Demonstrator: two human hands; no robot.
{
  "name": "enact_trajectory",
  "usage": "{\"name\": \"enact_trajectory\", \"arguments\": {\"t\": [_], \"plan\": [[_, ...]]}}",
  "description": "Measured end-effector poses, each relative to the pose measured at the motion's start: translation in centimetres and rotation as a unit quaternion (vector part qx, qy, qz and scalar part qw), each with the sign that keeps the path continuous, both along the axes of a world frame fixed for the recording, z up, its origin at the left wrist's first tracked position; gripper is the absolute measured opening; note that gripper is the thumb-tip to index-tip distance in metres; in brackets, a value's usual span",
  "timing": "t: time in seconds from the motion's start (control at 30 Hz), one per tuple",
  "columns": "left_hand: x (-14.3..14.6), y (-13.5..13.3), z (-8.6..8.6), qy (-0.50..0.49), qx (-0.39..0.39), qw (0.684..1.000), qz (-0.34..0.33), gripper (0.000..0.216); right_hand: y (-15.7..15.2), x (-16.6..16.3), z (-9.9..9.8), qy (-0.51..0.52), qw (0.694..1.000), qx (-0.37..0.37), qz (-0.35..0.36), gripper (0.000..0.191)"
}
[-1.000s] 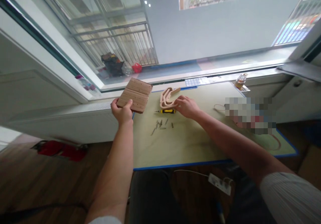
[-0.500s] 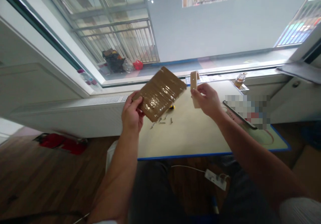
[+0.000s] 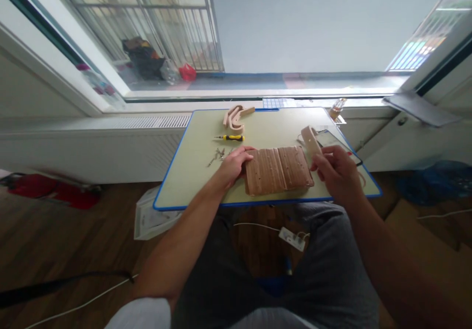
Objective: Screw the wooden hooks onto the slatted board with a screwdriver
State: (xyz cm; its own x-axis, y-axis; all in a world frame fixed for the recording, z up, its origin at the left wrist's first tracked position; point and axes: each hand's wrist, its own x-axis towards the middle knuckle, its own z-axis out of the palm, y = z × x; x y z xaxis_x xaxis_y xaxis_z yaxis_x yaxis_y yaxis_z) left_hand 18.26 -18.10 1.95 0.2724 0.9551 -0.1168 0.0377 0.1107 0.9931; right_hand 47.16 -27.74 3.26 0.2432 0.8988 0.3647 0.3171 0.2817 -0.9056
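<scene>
My left hand (image 3: pixel 236 164) grips the left edge of a brown cardboard block (image 3: pixel 278 170), which is low over the front of the table. Small holes dot its ribbed top face. In my right hand (image 3: pixel 334 169) is a curved wooden hook (image 3: pixel 310 139), pinched at its lower end to the right of the block. Beyond my left hand lie several screws (image 3: pixel 220 154) and a yellow-and-black screwdriver (image 3: pixel 232 137). Farther back, several more wooden hooks (image 3: pixel 236 118) lie in a pile.
The pale table (image 3: pixel 188 181) has a blue rim. On its right side lies a tablet-like flat device (image 3: pixel 337 142), partly behind my right hand. A small glass bottle (image 3: pixel 337 108) stands by the sill. A power strip (image 3: pixel 292 239) is on the floor below.
The cardboard block has come down from mid-air to the table's front, now showing its ribbed face. My right hand moved lower with the hook. The screwdriver and hook pile have come into view.
</scene>
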Motion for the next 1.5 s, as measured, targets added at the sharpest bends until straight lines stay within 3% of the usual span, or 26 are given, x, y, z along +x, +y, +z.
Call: {"name": "enact_trajectory", "arguments": {"t": [0.13, 0.27, 0.4, 0.53, 0.6, 0.77, 0.97, 1.07, 1.13, 1.27, 1.37, 1.5], "plan": [[-0.4, 0.6, 0.4, 0.093, 0.082, 0.992, -0.032, 0.040, 0.5, -0.2, 0.3, -0.016, 0.999, -0.040, 0.013, 0.023], [-1.0, 0.6, 0.2, 0.182, 0.187, 0.965, -0.003, 0.030, 1.5, -0.7, 0.3, -0.066, 0.997, -0.031, 0.018, 0.022], [-1.8, 0.4, 0.0, 0.155, 0.212, 0.964, 0.038, 0.028, 2.9, -0.5, 0.4, -0.154, 0.985, 0.074, 0.010, 0.019], [-2.7, 0.2, 0.9, 0.129, 0.255, 0.953, 0.099, 0.019, 4.2, -0.7, 1.0, -0.248, 0.951, 0.180, 0.043, 0.019], [-3.0, 0.2, 1.6, 0.082, 0.248, 0.961, 0.087, 0.025, 4.7, -1.3, 1.1, -0.296, 0.933, 0.194, 0.061, 0.025], [-3.8, 0.5, 2.4, -0.062, 0.176, 0.982, -0.022, 0.053, 6.4, -3.7, 1.1, -0.377, 0.901, 0.201, 0.078, 0.027], [-4.6, 0.0, 2.4, -0.019, 0.187, 0.982, -0.022, 0.038, 8.6, -5.0, 2.3, -0.428, 0.875, 0.212, 0.076, 0.026], [-4.8, -1.2, 1.9, 0.007, 0.210, 0.978, 0.004, 0.031, 8.7, -4.9, 2.8, -0.407, 0.889, 0.200, 0.068, 0.048], [-4.8, -2.1, 1.2, 0.018, 0.218, 0.976, 0.024, 0.026, 8.6, -4.6, 2.8, -0.341, 0.921, 0.184, 0.049, 0.063], [-4.8, -3.5, -0.5, 0.057, 0.232, 0.968, 0.080, 0.027, 9.2, -4.2, 2.7, -0.168, 0.981, 0.041, 0.092, 0.057], [-4.8, -4.0, -1.2, 0.098, 0.260, 0.956, 0.097, 0.027, 10.3, -4.7, 3.2, -0.153, 0.969, -0.079, 0.176, 0.064], [-4.4, -4.7, -0.8, 0.148, 0.320, 0.932, 0.086, 0.027, 11.8, -5.6, 3.6, -0.150, 0.957, -0.121, 0.217, 0.064]]}}
